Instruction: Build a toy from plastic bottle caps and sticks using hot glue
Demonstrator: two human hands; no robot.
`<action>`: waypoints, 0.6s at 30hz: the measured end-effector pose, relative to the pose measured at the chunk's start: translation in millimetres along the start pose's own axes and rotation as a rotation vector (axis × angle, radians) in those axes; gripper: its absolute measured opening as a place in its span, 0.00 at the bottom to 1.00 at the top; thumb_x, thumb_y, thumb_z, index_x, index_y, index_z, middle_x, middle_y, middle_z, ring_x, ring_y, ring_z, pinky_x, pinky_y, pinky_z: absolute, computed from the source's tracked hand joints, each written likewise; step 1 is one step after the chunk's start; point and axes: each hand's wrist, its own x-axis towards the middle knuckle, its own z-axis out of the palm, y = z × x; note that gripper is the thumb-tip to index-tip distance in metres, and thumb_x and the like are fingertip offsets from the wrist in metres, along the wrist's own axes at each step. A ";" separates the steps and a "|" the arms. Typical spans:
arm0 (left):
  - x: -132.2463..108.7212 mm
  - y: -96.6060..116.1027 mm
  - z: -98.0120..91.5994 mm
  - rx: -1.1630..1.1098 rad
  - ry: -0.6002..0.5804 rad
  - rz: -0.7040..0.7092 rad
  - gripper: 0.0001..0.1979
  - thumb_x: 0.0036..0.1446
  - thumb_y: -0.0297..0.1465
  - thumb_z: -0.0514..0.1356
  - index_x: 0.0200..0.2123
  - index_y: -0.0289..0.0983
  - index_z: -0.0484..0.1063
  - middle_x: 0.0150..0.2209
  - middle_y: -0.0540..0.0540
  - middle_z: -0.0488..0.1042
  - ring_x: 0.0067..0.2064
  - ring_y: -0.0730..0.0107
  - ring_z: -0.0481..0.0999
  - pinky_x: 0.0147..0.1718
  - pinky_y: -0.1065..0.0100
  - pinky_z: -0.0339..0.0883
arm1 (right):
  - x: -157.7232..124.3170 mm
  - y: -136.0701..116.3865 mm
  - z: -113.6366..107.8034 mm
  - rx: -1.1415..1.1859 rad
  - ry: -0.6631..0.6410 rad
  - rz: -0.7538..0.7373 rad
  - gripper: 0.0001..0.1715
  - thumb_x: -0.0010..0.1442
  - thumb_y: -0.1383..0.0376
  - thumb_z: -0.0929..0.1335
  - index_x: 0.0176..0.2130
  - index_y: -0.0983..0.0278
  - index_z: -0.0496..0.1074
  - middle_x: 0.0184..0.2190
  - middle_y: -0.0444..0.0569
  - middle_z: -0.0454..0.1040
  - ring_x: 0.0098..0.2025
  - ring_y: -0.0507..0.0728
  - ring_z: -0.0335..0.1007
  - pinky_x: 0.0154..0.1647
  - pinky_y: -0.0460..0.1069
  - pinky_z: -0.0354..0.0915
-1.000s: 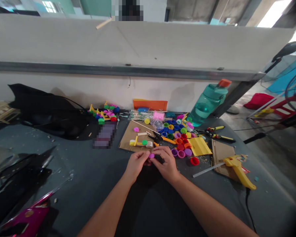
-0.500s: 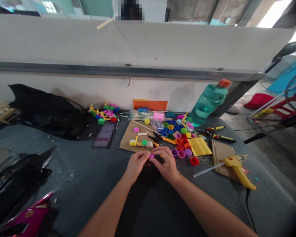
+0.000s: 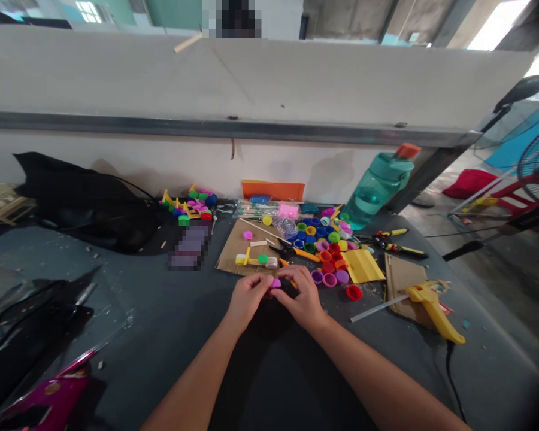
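Between my hands, low over the near side of the cardboard, is a small magenta-purple piece [image 3: 275,283], its exact kind too small to make out. The thumb and fingers of my left hand [image 3: 250,297] pinch its left side. My right hand [image 3: 303,294] curls around from the right, thumb and fingertips at the piece. Just beyond lies an assembly of a yellow stick piece with white and green caps [image 3: 257,260] on the cardboard sheet [image 3: 228,258]. Orange-handled pliers [image 3: 306,255] rest beside it, and a pink piece [image 3: 247,236] lies farther back.
Colourful bottle caps [image 3: 329,279] spread to the right, near folded yellow sandpaper-like sheet [image 3: 365,266]. A yellow glue gun [image 3: 433,305] with its cord lies further right. A teal bottle [image 3: 375,188] stands at the back; a black bag [image 3: 90,206] sits at left.
Both hands stay in nearly the same place. My right fingers have shifted slightly, and more of the magenta-purple piece shows between the hands.
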 end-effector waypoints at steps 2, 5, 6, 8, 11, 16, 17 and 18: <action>-0.2 -0.5 0.2 0.004 0.002 0.008 0.15 0.47 0.42 0.62 0.24 0.34 0.74 0.22 0.49 0.71 0.26 0.72 0.68 0.28 0.71 0.65 | -0.1 -1.0 0.5 -0.020 -0.002 -0.010 0.10 0.52 0.64 0.70 0.39 0.59 0.72 0.38 0.50 0.72 0.43 0.58 0.68 0.45 0.55 0.65; -1.4 0.0 1.8 -0.019 -0.017 -0.007 0.16 0.47 0.43 0.62 0.25 0.34 0.74 0.23 0.48 0.71 0.26 0.72 0.68 0.28 0.71 0.66 | 0.0 -1.3 0.6 -0.047 0.020 -0.026 0.07 0.53 0.65 0.70 0.36 0.58 0.73 0.38 0.49 0.72 0.43 0.58 0.68 0.45 0.55 0.65; -1.7 0.3 2.3 -0.025 -0.027 -0.014 0.16 0.47 0.43 0.62 0.25 0.34 0.75 0.23 0.48 0.71 0.26 0.72 0.68 0.28 0.71 0.65 | 0.1 -1.3 0.5 -0.050 0.026 -0.029 0.06 0.53 0.65 0.70 0.35 0.59 0.74 0.38 0.49 0.72 0.42 0.58 0.68 0.45 0.55 0.66; -1.9 0.4 2.4 -0.026 -0.049 -0.024 0.15 0.47 0.42 0.63 0.25 0.33 0.75 0.23 0.48 0.71 0.27 0.72 0.68 0.28 0.71 0.64 | 0.4 -1.4 0.1 -0.050 0.020 -0.036 0.06 0.53 0.65 0.70 0.35 0.59 0.74 0.38 0.50 0.72 0.42 0.58 0.68 0.44 0.55 0.66; -1.1 -0.6 0.9 -0.015 -0.061 -0.014 0.14 0.46 0.40 0.63 0.22 0.34 0.73 0.21 0.50 0.69 0.26 0.74 0.67 0.27 0.72 0.62 | 0.6 -1.9 0.0 -0.038 -0.002 -0.040 0.08 0.53 0.65 0.70 0.37 0.58 0.73 0.38 0.50 0.72 0.43 0.58 0.68 0.44 0.55 0.66; -0.7 -1.7 0.1 -0.002 -0.049 -0.022 0.14 0.47 0.40 0.63 0.22 0.34 0.74 0.21 0.50 0.70 0.25 0.73 0.67 0.27 0.72 0.62 | 0.1 -1.4 0.6 -0.035 -0.008 -0.059 0.07 0.54 0.66 0.70 0.36 0.59 0.73 0.38 0.49 0.72 0.43 0.58 0.68 0.45 0.55 0.65; -1.0 -1.3 0.7 -0.010 -0.041 -0.028 0.14 0.47 0.40 0.63 0.23 0.34 0.75 0.21 0.49 0.70 0.26 0.73 0.67 0.27 0.72 0.63 | -0.1 -1.1 0.6 -0.033 -0.003 -0.058 0.06 0.54 0.66 0.70 0.36 0.59 0.73 0.38 0.49 0.72 0.43 0.57 0.68 0.45 0.55 0.65; -1.4 -0.8 1.4 -0.022 -0.031 -0.035 0.14 0.47 0.40 0.63 0.24 0.34 0.75 0.22 0.49 0.71 0.26 0.73 0.68 0.27 0.72 0.64 | -0.2 -0.8 0.6 -0.030 0.005 -0.053 0.06 0.54 0.65 0.70 0.36 0.59 0.73 0.38 0.49 0.72 0.43 0.57 0.68 0.45 0.55 0.65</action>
